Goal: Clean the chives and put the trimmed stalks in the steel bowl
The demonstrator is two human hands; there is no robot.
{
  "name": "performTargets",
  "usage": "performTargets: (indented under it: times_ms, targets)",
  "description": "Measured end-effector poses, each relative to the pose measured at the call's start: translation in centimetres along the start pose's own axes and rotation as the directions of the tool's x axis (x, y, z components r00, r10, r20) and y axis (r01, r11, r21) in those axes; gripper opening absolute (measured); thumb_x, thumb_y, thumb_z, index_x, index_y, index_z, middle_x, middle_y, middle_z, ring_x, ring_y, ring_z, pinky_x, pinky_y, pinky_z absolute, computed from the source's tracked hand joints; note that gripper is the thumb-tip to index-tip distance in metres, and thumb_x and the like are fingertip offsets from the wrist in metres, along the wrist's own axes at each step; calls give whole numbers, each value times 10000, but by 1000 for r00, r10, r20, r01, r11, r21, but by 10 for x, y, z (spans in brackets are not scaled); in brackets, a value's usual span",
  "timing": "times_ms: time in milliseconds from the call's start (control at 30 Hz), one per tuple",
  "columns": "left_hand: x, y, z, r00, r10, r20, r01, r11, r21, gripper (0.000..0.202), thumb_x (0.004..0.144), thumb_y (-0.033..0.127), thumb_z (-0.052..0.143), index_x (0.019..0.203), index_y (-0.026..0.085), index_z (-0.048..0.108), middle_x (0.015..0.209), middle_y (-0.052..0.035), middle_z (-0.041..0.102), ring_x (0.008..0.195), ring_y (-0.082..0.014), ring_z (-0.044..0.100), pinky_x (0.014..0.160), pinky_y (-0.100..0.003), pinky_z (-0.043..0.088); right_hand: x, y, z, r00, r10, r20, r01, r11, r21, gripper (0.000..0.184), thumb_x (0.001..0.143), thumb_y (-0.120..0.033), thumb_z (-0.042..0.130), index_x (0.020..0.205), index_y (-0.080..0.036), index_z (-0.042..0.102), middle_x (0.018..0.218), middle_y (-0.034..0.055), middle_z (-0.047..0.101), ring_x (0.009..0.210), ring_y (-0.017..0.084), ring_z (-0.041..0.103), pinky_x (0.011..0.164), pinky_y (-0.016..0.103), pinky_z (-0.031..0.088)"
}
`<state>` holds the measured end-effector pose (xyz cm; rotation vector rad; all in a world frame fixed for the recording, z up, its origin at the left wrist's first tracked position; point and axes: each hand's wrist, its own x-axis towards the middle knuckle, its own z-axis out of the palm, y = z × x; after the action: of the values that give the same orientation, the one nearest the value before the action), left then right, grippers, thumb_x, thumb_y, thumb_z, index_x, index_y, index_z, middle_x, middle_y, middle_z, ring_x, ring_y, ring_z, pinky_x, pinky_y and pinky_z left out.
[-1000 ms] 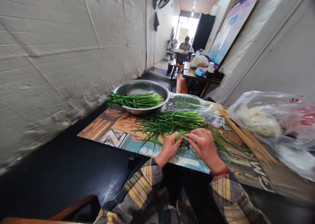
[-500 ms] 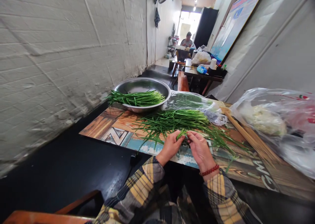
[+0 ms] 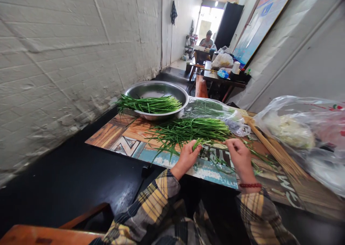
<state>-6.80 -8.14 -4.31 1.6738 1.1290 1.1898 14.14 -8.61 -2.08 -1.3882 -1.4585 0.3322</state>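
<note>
A: Left hand is closed on a small chive bunch, at the table's near edge, mid-span.
B: Right hand?
A: Right hand was on the bunch half a second ago. Now it is well apart to the right, low over the table, fingers curled. Can't tell if they pinch a strand.
B: Meaning?
A: Looks like a pull-off stroke just ended. Only the left has the bunch.
B: Behind?
A: Loose pile just beyond the hands, unmoved. Bag behind it, skewers right. Bowl at the far left corner, chives across it. Person seated far off.
</note>
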Motion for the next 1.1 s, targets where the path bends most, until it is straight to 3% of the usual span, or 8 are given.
performTargets:
  times_ms: [133, 233, 400, 500, 600, 767, 933, 1100]
  targets:
    - [0, -2, 2, 1000, -7, 11, 7, 999, -51, 322, 919, 409, 431, 696, 179, 466, 636, 25, 455, 641, -123, 413, 614, -250, 329, -14, -9, 7, 970, -187, 154, 215, 958, -191, 275, 871, -369, 557, 1082, -222, 655, 1088, 85, 655, 1039, 241, 582, 915, 427, 450]
    - [0, -2, 1, 999, 7, 32, -5, 997, -78, 348, 918, 439, 433, 683, 183, 451, 643, 28, 452, 635, -119, 418, 614, -247, 333, -28, -22, 30, 947, -209, 245, 247, 960, -134, 188, 878, -349, 578, 985, -224, 671, 974, 58, 695, 944, 218, 617, 875, 393, 470]
    - [0, -1, 0, 999, 21, 32, -20, 999, -39, 328, 915, 429, 453, 698, 184, 444, 643, 37, 451, 637, -117, 418, 616, -245, 336, -40, -37, 53, 958, -251, 141, 271, 951, -150, 166, 887, -316, 566, 788, -219, 658, 822, 43, 694, 826, 205, 622, 824, 379, 469]
    - [0, -1, 0, 998, 45, 47, -44, 999, -19, 311, 916, 396, 459, 693, 179, 461, 654, 30, 462, 645, -119, 426, 625, -250, 344, -39, -36, 51, 972, -226, 64, 233, 964, -131, 166, 870, -286, 556, 737, -217, 628, 766, 37, 669, 783, 197, 608, 795, 369, 473]
    - [0, 0, 0, 993, 59, 100, -59, 998, -11, 306, 909, 370, 474, 677, 171, 483, 648, 26, 481, 644, -119, 442, 628, -250, 347, -35, -29, 45, 998, -52, -25, 51, 999, -7, 138, 847, -319, 572, 790, -207, 631, 776, 33, 659, 724, 179, 603, 719, 339, 495]
    - [0, 3, 0, 992, 46, 116, -47, 999, 6, 283, 892, 381, 497, 710, 167, 533, 654, 24, 495, 661, -124, 452, 613, -236, 347, -32, -24, 40, 977, 208, 54, -213, 903, 374, 234, 822, -424, 617, 888, -200, 619, 801, 28, 665, 678, 163, 644, 654, 316, 547]
    - [0, 2, 0, 994, 60, 88, -60, 998, -7, 306, 904, 402, 478, 731, 162, 556, 673, 13, 518, 666, -129, 468, 624, -238, 361, -35, -29, 38, 974, 181, 135, -222, 877, 426, 268, 829, -423, 627, 989, -208, 635, 849, 43, 703, 743, 182, 682, 708, 351, 578]
    - [0, 1, 1, 990, 107, 96, -109, 994, 11, 244, 916, 331, 465, 827, 166, 621, 751, -18, 599, 728, -156, 535, 681, -258, 411, -35, -32, 31, 990, 42, 137, -69, 977, 203, 240, 825, -400, 644, 980, -220, 678, 908, 54, 720, 773, 187, 692, 745, 350, 574]
